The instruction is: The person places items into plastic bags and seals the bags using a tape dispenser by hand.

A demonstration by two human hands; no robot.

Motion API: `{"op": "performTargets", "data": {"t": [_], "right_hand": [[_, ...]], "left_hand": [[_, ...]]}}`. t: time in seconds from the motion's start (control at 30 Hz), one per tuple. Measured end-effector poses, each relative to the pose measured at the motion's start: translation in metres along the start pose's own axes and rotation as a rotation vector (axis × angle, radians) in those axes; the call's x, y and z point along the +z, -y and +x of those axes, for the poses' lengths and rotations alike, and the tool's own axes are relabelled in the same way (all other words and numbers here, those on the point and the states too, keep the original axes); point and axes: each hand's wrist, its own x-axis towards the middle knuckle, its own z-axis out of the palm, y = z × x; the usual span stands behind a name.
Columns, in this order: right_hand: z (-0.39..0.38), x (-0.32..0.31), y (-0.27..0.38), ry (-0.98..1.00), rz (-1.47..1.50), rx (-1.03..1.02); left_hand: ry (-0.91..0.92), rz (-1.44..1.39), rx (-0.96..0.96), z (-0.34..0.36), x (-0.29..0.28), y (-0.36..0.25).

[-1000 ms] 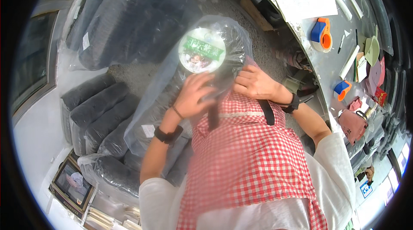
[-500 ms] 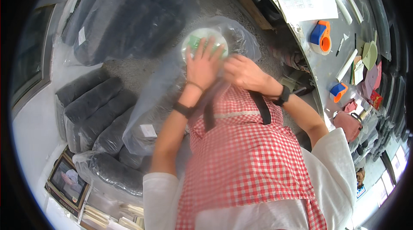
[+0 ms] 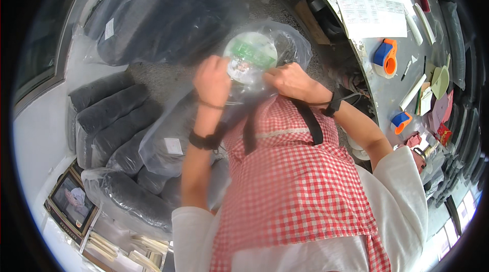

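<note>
A clear plastic bag [image 3: 293, 40] wraps a dark bundle [image 3: 286, 50] in front of me, with a round white-and-green label [image 3: 251, 55] on its end. My left hand [image 3: 214, 76] is closed on the plastic just left of the label, fingertips curled. My right hand [image 3: 288, 77] pinches the plastic just below and right of the label, against my red checked apron [image 3: 290, 185]. A small white tag [image 3: 173, 145] shows lower down the bag.
Large bagged dark bundles [image 3: 153, 12] lie at upper left, dark rolls [image 3: 104, 96] at left. A metal table [image 3: 379, 93] on the right holds paper sheets [image 3: 372, 7], tape dispensers [image 3: 385, 58] and small items. A small screen [image 3: 74, 198] sits lower left.
My left hand spread over the label, then moved left off it and curled its fingers. My right hand shifted left, then slightly right again, staying closed at the plastic.
</note>
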Motion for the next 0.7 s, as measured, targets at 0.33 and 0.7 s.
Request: {"op": "performTargets", "data": {"t": [0.33,0.7], "right_hand": [[0.015,0.005,0.017,-0.100,-0.273,-0.240],[0.028,0.020,-0.019,-0.236,-0.204,-0.200]], "left_hand": [[0.105,-0.053,0.067,-0.065,0.043,-0.011],[0.337,-0.269,0.029,-0.037,0.028,-0.032]]}}
